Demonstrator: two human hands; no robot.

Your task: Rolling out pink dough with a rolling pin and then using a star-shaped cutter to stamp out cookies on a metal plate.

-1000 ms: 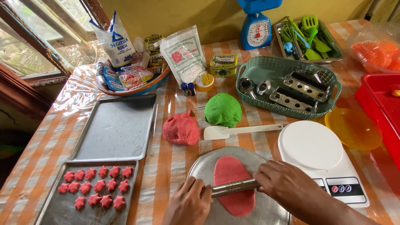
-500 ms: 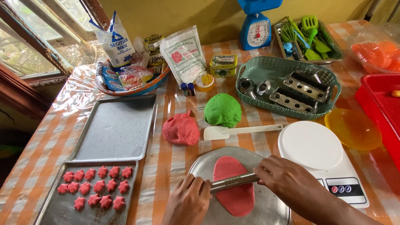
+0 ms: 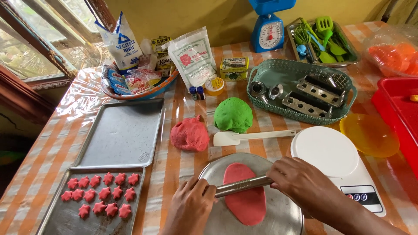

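Observation:
A flattened oval of red dough (image 3: 244, 201) lies on a round metal plate (image 3: 281, 217) at the table's near edge. A slim metal rolling pin (image 3: 242, 185) rests across the dough's upper part. My left hand (image 3: 189, 209) grips the pin's left end and my right hand (image 3: 300, 182) grips its right end. Behind the plate sit a lump of red dough (image 3: 189, 135), a lump of green dough (image 3: 233, 115) and a white spatula (image 3: 250, 136).
A baking tray (image 3: 56, 217) with several red star-shaped cookies sits at the near left, a bare tray (image 3: 123, 132) behind it. A white digital scale (image 3: 333, 156), yellow bowl (image 3: 369, 134), green basket (image 3: 300, 89) of metal parts, red bin (image 3: 398, 113) and ingredient packets (image 3: 191, 56) surround them.
Both hands have pushed the rolling pin away from me, from the middle of the flattened dough toward its far end. The dough looks slightly longer.

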